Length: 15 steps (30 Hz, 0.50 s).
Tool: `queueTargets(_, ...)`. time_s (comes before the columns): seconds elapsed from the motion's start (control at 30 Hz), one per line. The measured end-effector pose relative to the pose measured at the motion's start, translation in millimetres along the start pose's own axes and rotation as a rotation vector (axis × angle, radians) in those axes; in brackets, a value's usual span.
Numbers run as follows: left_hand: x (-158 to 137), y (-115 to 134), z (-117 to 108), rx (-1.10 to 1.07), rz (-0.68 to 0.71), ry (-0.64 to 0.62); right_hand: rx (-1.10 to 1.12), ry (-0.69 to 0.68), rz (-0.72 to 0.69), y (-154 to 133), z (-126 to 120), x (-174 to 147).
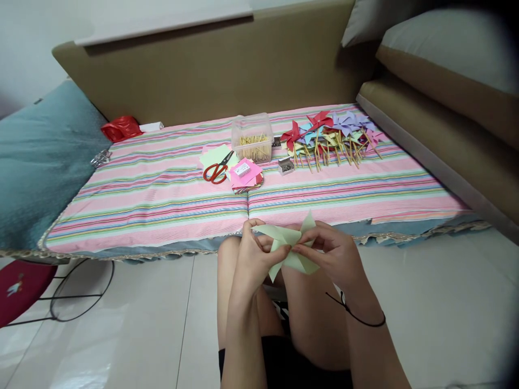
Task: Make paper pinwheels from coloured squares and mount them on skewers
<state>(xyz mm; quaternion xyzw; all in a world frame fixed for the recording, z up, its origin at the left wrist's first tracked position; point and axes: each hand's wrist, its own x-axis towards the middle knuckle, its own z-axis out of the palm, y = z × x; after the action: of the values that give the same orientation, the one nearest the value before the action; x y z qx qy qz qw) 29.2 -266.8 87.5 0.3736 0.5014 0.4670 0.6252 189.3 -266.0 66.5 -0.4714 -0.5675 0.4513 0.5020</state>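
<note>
Above my knees, both hands grip a pale green paper pinwheel whose pointed blades stick out between the fingers. My left hand is closed on its left side, thumb pressed near the middle. From the right, my right hand pinches the paper close to the centre. Whether a pin sits at the centre is hidden by the fingertips. Beyond the hands, red-handled scissors lie on pale green paper sheets. Pink paper squares with a small box on top are stacked to their right.
A clear plastic box holds many thin sticks. Beside it stands a small open box of small metal pieces. Finished pinwheels on sticks are heaped at right. A red plastic bag lies far left; a red stool stands lower left.
</note>
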Motion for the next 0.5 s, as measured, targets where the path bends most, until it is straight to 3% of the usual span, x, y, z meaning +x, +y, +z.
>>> queueTargets(0.2, -0.7, 2.7, 1.1, -0.058, 0.005, 0.001, 0.083, 0.058, -0.015, -2.0, 4.6, -0.6)
queueTargets(0.5, -1.4, 5.5, 2.3, -0.098, 0.034, -0.010, 0.339, 0.102, 0.143, -12.7, 9.9, -0.1)
